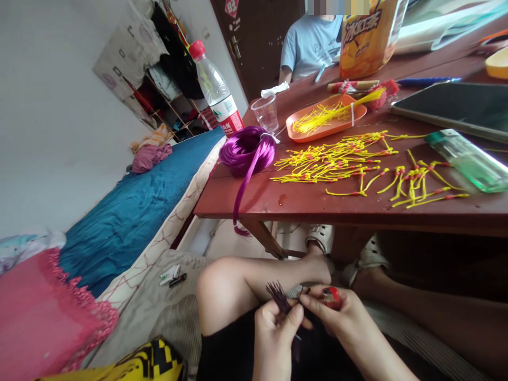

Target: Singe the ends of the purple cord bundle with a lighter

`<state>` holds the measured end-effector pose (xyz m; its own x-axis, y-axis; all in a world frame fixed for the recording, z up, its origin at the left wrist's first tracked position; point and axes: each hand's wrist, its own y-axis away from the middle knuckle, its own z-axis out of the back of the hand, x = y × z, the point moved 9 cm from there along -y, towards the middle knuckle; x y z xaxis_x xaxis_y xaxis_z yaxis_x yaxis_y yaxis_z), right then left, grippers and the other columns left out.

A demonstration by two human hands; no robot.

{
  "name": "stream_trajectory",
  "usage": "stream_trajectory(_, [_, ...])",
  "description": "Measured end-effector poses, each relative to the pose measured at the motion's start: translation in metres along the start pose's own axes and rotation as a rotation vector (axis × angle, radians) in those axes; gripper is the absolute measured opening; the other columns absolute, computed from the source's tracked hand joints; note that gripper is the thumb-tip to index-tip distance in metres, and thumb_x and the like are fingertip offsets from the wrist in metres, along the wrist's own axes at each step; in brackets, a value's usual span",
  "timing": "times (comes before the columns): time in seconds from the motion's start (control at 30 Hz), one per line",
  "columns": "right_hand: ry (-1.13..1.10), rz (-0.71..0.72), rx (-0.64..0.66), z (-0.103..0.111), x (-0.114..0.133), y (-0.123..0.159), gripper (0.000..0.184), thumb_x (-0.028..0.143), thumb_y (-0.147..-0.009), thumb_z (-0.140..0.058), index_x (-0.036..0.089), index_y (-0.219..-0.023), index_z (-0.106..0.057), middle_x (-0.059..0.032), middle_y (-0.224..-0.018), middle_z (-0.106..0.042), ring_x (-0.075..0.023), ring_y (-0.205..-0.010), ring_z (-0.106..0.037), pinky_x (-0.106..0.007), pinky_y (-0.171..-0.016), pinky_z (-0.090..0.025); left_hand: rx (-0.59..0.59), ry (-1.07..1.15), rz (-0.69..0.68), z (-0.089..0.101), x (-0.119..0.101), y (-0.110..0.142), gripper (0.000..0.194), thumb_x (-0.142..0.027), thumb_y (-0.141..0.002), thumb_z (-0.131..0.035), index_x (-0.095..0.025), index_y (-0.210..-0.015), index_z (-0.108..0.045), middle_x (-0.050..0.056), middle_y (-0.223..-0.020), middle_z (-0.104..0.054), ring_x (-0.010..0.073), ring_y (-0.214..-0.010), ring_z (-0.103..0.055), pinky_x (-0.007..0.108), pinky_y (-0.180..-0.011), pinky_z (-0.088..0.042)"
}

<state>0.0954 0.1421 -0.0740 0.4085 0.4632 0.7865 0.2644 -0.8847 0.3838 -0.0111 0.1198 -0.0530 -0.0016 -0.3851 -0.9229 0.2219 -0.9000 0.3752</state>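
Note:
Over my lap, my left hand is closed around a bundle of dark purple cords, whose cut ends fan out above the thumb. Close beside it, my right hand has thumb and fingers pinched together at the bundle's side. Whatever lies in that pinch is too small to make out. A red piece, with something dark at its edge, sits at the right hand's fingers; I cannot tell whether it is wrapped on or held. The lower part of the bundle is largely hidden by the left hand.
On the red-brown table are a purple cord coil, knotted yellow cords, an orange tray of yellow strands, a green lighter, a plastic cup and bottles. A person in a blue shirt sits across.

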Motion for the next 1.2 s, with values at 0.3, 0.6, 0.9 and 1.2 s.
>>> stream_trajectory(0.3, [0.052, 0.02, -0.038, 0.002, -0.001, 0.001, 0.04, 0.051, -0.056, -0.069, 0.014, -0.051, -0.055, 0.0078, -0.041, -0.03, -0.0038, -0.039, -0.015, -0.021, -0.037, -0.011, -0.028, 0.037, 0.005, 0.001, 0.003, 0.0, 0.025, -0.035, -0.062, -0.071, -0.011, -0.063, -0.065, 0.002, -0.05, -0.062, 0.013, -0.052, -0.054, 0.022, -0.056, -0.039])
stream_trajectory(0.6, [0.038, 0.016, -0.033, 0.0, -0.006, 0.0, 0.04, 0.051, -0.059, -0.067, 0.015, -0.051, -0.053, 0.0052, -0.043, -0.04, -0.004, -0.039, -0.017, -0.021, -0.037, -0.011, -0.043, 0.068, 0.011, 0.002, 0.005, 0.0, 0.026, -0.037, -0.061, -0.071, -0.012, -0.057, -0.063, 0.003, -0.052, -0.062, 0.0141, -0.054, -0.054, 0.023, -0.057, -0.039])
stream_trajectory(0.9, [0.071, 0.037, -0.002, 0.013, 0.0, -0.002, 0.042, 0.057, -0.072, -0.052, 0.016, -0.064, -0.051, 0.0088, -0.045, -0.024, -0.007, -0.044, -0.018, -0.022, -0.041, -0.015, -0.056, -0.016, -0.003, 0.008, -0.001, 0.002, 0.023, -0.034, -0.065, -0.068, -0.012, -0.06, -0.063, 0.001, -0.049, -0.06, 0.0105, -0.05, -0.048, 0.02, -0.052, -0.035])
stream_trajectory(1.2, [0.204, -0.107, -0.077, 0.026, -0.015, 0.002, 0.042, 0.057, -0.073, -0.046, 0.019, -0.057, -0.042, 0.0049, -0.056, -0.036, -0.0108, -0.054, -0.031, -0.023, -0.051, -0.026, -0.031, -0.041, 0.039, 0.018, -0.003, 0.003, 0.023, -0.035, -0.064, -0.069, -0.012, -0.061, -0.063, 0.001, -0.046, -0.058, 0.0093, -0.047, -0.044, 0.02, -0.05, -0.032])
